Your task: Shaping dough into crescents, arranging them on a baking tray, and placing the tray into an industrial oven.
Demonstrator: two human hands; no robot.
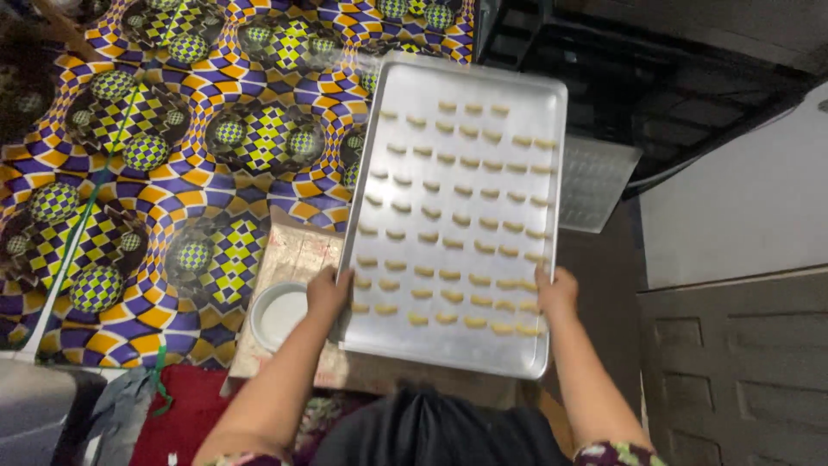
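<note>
— Where is the baking tray (517, 95) now?

— Both hands grip it by the side rims. The left hand (329, 293) is closed on the left rim, the right hand (556, 293) on the right rim, so it stays level and the rows of small dough pieces (448, 220) do not slide.

— What is under it?

— A patterned mat (172, 173), a floured board (293, 255) and a white bowl (278, 315).

Bright patterned floor mat (172, 173), dark wooden door (742, 371)
</note>
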